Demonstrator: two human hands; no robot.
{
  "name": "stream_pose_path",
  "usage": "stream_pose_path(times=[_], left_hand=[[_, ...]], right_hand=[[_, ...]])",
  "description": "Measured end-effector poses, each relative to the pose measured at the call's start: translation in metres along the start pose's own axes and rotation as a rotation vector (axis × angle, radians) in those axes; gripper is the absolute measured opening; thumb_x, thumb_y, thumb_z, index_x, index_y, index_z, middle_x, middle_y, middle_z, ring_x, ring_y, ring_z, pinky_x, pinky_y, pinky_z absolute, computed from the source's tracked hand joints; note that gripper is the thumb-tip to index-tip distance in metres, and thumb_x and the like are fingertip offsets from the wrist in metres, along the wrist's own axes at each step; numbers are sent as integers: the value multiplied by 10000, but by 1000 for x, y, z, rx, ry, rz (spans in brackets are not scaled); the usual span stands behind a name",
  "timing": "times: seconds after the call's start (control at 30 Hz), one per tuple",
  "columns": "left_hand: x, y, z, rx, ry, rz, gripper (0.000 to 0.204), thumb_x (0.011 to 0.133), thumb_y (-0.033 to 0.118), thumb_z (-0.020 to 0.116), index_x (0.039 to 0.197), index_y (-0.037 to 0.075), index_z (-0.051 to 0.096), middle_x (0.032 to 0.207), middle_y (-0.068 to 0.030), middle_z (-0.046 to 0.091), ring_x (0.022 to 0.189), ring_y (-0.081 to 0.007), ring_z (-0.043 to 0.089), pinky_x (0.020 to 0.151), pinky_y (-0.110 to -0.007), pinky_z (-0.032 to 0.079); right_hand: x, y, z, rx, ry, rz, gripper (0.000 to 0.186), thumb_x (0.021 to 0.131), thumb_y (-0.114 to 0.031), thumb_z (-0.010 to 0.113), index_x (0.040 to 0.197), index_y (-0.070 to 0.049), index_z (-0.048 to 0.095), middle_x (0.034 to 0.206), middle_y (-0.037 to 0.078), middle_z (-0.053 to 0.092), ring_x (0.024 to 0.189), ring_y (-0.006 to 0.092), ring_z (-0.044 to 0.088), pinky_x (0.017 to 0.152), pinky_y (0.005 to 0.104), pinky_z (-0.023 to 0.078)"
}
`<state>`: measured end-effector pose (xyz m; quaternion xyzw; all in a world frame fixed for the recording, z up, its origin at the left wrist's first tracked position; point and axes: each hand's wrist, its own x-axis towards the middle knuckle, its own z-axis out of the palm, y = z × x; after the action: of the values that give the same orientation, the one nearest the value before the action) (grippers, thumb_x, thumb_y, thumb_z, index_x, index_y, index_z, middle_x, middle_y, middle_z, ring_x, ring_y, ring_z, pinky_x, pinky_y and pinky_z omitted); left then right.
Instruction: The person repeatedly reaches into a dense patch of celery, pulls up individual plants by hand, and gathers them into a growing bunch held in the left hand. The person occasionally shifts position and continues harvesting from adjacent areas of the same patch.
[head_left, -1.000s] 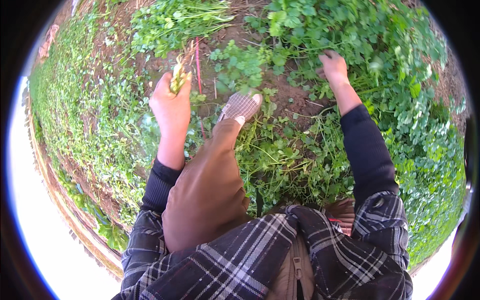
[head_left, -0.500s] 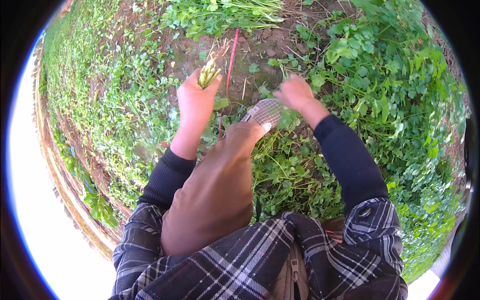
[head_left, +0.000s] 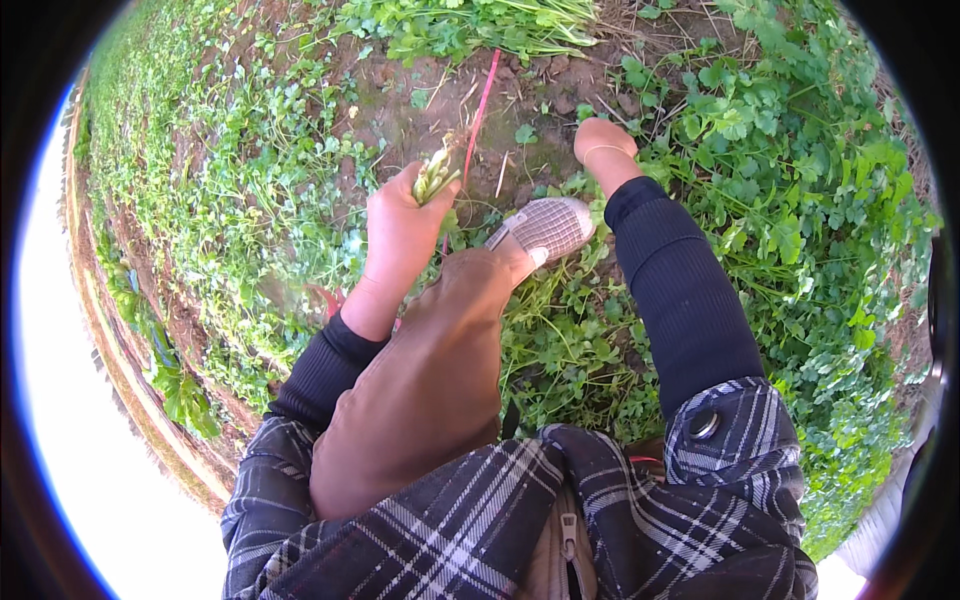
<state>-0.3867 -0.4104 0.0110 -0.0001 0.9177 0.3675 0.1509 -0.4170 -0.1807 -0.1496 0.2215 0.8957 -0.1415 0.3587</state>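
My left hand [head_left: 398, 222] is closed around a bunch of celery-like stems [head_left: 433, 182]. Their pale cut or root ends stick up past my thumb, and the rest is hidden by the hand. My right hand [head_left: 606, 148] reaches down to the soil at the edge of the growing green plants [head_left: 740, 130]. Its fingers are hidden behind the back of the hand, so I cannot tell what they touch. Between the hands, my checked shoe [head_left: 556, 226] stands on the ground.
A pile of cut greens [head_left: 470, 25] lies at the far side. From it a red strip [head_left: 482, 110] runs toward me over bare soil [head_left: 400, 115]. Low plants [head_left: 250, 200] cover the ground at left, with taller leafy ones at right. My brown trouser leg [head_left: 420, 380] is bent forward.
My right hand has moved farther away and slightly right, off the spot above my shoe. My left hand, still holding the stems, sits a little lower and to the right.
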Motion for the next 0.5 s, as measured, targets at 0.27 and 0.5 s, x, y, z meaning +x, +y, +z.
stream_pose_path(times=[0.27, 0.5], left_hand=[[-1, -5, -5, -45, -31, 14, 161, 781, 153, 670, 842, 17, 608, 631, -11, 553, 573, -74, 450, 547, -259, 404], [10, -23, 0, -15, 39, -18, 212, 765, 147, 675, 891, -11, 611, 651, -101, 603, 566, -112, 514, 551, -298, 440]], right_hand=[[-8, 39, 11, 23, 97, -238, 269, 827, -177, 443, 916, -33, 651, 1011, 196, 616, 918, 346, 603, 794, 426, 475], [-48, 76, 30, 357, 237, -177, 285, 849, -282, 471, 851, -28, 599, 882, 213, 615, 835, 378, 585, 743, 447, 465]])
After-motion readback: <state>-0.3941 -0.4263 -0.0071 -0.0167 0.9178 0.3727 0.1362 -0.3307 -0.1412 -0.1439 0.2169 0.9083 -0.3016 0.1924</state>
